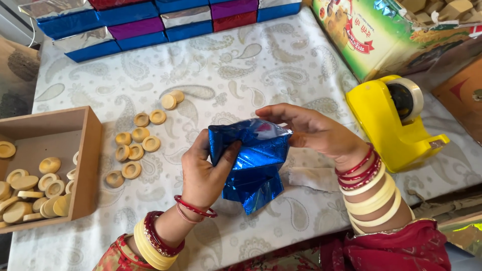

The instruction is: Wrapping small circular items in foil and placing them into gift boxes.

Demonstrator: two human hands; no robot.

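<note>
Head camera looks down on a table with a pale patterned cloth (241, 70). At the centre of the frame both hands hold one blue shiny wrapped packet (253, 160) above the cloth. Left hand (203, 173) is closed on the packet's left edge, with the thumb pressed on the foil. Right hand (314, 130) pinches the upper right corner with its fingertips.

Left of the hands, small round wooden discs (135, 143) lie loose on the cloth, some touching each other. At the left edge stands an open wooden box (88, 165) with more such discs inside. Right of the hands, a yellow tape dispenser (389, 120) stands on the table with a roll of clear tape in it. Between the packet and the dispenser lies a small pale scrap of paper (311, 178).

Along the upper edge of the frame, finished foil boxes (150, 25) stand in rows, blue, purple, silver and red. In the upper right corner is a big green and yellow carton (371, 35) with a red label.
</note>
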